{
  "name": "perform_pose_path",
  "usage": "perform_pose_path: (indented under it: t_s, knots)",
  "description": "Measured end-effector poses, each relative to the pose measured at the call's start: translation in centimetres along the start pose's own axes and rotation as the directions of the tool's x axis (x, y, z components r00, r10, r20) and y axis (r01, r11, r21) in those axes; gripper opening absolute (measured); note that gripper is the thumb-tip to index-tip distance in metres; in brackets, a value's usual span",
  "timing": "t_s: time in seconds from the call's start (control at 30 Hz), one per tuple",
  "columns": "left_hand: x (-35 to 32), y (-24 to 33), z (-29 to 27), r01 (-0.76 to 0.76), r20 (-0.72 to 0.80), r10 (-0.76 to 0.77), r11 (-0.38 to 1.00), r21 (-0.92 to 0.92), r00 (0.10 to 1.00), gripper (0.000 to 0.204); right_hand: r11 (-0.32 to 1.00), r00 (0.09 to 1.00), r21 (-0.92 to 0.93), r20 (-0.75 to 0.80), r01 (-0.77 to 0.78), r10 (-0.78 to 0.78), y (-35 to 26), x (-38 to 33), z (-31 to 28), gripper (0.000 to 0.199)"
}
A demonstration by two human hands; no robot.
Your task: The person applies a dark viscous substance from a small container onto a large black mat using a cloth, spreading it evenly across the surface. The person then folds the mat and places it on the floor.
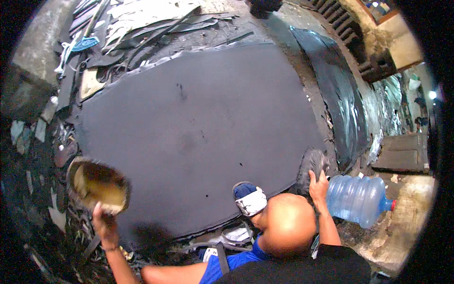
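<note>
A large dark grey sheet (198,109) lies flat on the floor before me. At its near left edge, my left hand (105,225) grips the rim of a round container (126,189), tilted so that its yellowish inside shows. My right hand (318,187) is at the sheet's right edge, closed on a dark, shaggy wad (309,165); whether it is a brush or a cloth, I cannot tell. My foot, in a dark blue shoe with a white wrap (250,202), rests on the sheet's near edge.
To the right of my knee (289,222) lies a clear blue water jug (354,199) with a red cap. A shiny dark sheet (336,85) is spread out at the far right. Pale strips (142,21) are piled at the far left, and scraps (56,208) litter the left side.
</note>
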State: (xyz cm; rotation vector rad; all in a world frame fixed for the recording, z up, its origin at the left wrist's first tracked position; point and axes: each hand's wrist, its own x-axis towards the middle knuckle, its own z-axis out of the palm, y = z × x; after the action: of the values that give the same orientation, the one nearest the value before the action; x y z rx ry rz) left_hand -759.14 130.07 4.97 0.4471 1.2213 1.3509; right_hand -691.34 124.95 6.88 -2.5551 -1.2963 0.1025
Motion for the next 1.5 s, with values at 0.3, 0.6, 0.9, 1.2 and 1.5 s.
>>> perform_pose_path:
  t_s: [0.3, 0.6, 0.9, 1.2, 1.5]
  knots:
    - [8.7, -4.5, 23.6, -0.109, 0.112, 0.078, 0.945, 0.310, 0.991, 0.055, 0.978, 0.977, -0.173, 0.197, 0.119, -0.084, -1.6, -0.2, 8.8, 0.058]
    - [13.8, -11.9, 29.0, -0.320, 0.017, 0.421, 0.662, 0.678, 0.907, 0.097, 0.955, 0.957, -0.071, 0.042, 0.289, -0.286, 0.3, 0.7, 9.8, 0.045]
    - [11.3, -7.6, 25.7, -0.001, -0.212, 0.033, 0.989, 0.149, 0.977, 0.045, 0.701, 0.693, 0.123, 0.108, 0.702, -0.713, -8.9, 4.5, 10.2, 0.027]
    - [7.3, -5.6, 22.2, -0.001, -0.303, -0.010, 0.999, -0.039, 0.953, 0.049, 0.441, 0.457, 0.232, -0.019, 0.867, -0.889, -29.7, 7.4, 21.0, 0.044]
    - [3.2, 0.8, 21.9, -0.100, -0.442, 0.077, 0.995, -0.029, 0.894, 0.046, 0.947, 0.918, 0.086, 0.234, 0.309, -0.321, -25.1, 42.4, 21.8, 0.032]
